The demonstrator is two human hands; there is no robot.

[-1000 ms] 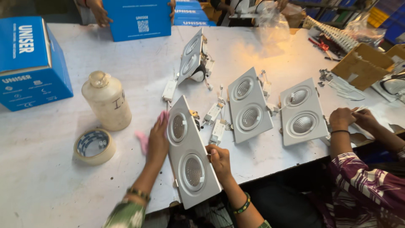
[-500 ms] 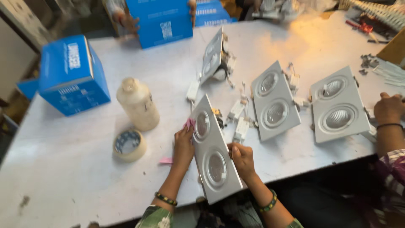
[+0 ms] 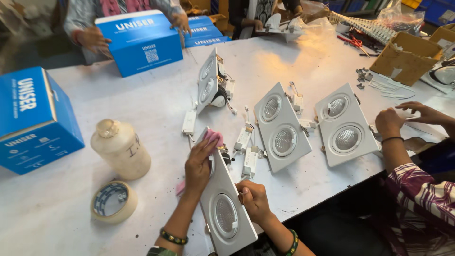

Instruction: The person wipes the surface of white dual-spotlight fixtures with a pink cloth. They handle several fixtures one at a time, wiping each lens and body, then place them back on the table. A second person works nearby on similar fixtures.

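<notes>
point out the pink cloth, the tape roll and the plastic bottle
pink cloth (image 3: pixel 214 137), head view, on the bunched part above the left hand's fingertips.
tape roll (image 3: pixel 124 212), head view, on its pale outer wall at the right.
plastic bottle (image 3: pixel 124 154), head view, on the middle of its cloudy body.

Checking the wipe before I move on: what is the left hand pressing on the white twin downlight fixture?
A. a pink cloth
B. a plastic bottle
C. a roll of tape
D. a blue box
A: the left hand presses a pink cloth on the white fixture, which the right hand steadies.
</notes>
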